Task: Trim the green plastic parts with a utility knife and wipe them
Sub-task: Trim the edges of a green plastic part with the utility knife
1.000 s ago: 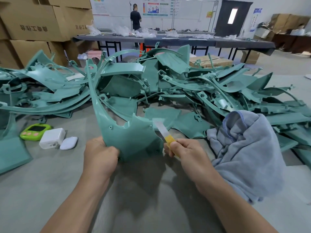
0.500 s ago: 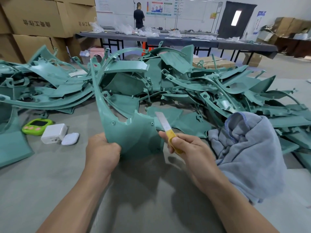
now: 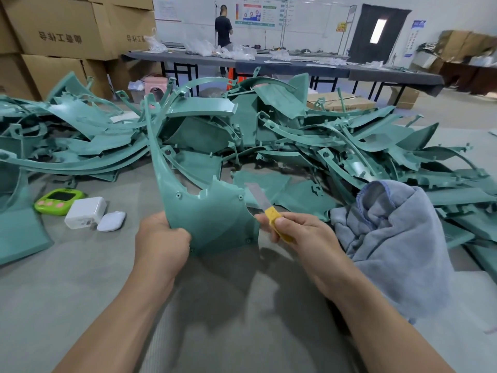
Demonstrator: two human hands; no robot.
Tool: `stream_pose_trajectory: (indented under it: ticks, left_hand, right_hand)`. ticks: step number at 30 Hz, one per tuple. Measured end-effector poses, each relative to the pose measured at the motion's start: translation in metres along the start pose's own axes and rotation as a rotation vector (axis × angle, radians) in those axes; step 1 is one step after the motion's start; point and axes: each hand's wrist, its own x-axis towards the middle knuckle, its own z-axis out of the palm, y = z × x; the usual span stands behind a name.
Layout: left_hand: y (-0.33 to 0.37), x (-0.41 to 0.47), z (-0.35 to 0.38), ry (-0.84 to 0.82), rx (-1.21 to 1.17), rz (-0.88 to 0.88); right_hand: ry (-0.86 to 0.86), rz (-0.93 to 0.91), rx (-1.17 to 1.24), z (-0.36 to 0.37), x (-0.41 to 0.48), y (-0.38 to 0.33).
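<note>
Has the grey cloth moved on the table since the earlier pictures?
No. The grey cloth lies where it was, its top fold against the same edge of the pile of green parts.

I log part (image 3: pixel 212 222) upright before me, knife (image 3: pixel 265 204) just right of it, cloth (image 3: pixel 390 238) further right, pile (image 3: pixel 295 135) behind, timer (image 3: pixel 59 201) and charger (image 3: pixel 85 212) left of part, boxes (image 3: pixel 61 28) behind left.

A factory floor: stacked cardboard boxes (image 3: pixel 53 28), long worktables (image 3: pixel 295 65).
</note>
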Motion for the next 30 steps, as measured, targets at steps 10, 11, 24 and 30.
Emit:
stream_pose_trajectory:
  ticks: [10, 11, 24, 30]
  left_hand:
    - [0.002, -0.004, -0.002, 0.010, 0.037, 0.023]
    - [0.002, -0.004, -0.002, 0.009, 0.044, 0.026]
    - [0.011, -0.007, -0.006, -0.249, -0.154, -0.149]
    - [0.017, -0.014, -0.002, -0.311, -0.402, -0.296]
  right_hand:
    - [-0.041, -0.046, -0.079, -0.007, 0.007, -0.002]
    - [-0.036, -0.072, -0.076, -0.008, 0.007, -0.001]
    - [0.183, -0.013, -0.129, -0.008, 0.014, 0.013]
    - [0.226, -0.081, -0.055, -0.009, 0.016, 0.013]
